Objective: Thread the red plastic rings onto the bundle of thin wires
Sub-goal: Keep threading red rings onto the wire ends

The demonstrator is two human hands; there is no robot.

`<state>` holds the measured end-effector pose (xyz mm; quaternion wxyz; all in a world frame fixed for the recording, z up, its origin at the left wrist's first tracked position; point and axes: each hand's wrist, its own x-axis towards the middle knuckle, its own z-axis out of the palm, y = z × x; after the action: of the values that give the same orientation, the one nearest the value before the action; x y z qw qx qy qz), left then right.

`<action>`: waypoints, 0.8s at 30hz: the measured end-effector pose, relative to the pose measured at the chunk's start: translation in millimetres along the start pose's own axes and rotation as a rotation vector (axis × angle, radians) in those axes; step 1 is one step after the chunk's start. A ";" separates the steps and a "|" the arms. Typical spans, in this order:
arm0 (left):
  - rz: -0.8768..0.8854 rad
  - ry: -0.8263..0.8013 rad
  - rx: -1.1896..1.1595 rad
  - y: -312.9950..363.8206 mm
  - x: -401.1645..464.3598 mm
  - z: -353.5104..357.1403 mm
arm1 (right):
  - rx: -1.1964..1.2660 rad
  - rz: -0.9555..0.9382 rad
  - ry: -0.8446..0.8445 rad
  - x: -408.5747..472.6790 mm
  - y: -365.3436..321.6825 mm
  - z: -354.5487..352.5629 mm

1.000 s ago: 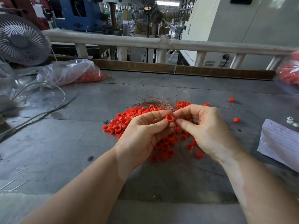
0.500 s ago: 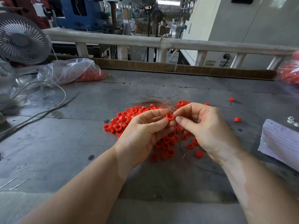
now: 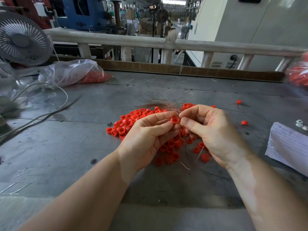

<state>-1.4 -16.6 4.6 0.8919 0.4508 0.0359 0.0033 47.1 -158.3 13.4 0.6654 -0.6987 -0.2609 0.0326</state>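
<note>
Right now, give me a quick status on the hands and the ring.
Left hand pinches one red ring. Right hand pinches the wire bundle beside it. Loose rings piled underneath; nothing blocking.

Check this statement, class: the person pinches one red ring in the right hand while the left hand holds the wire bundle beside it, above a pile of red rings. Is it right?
Not quite: the hands are swapped. The head view shows the left hand pinching the red ring, while the right hand holds the wire bundle beside it, above the pile of red rings.
</note>
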 end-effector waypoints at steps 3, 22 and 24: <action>0.000 0.003 0.018 0.2 -0.4 -0.2 | -0.061 -0.007 0.004 -0.7 1.7 -0.6; -0.025 0.034 0.013 4.0 -1.9 2.1 | -0.160 -0.105 0.024 0.9 5.7 0.5; -0.017 0.041 0.021 3.3 -2.0 1.7 | -0.177 -0.120 0.025 0.9 5.3 0.7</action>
<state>-3.2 -16.1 8.4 0.8861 0.4598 0.0580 0.0044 49.3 -157.2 8.6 0.6048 -0.7384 -0.2958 -0.0390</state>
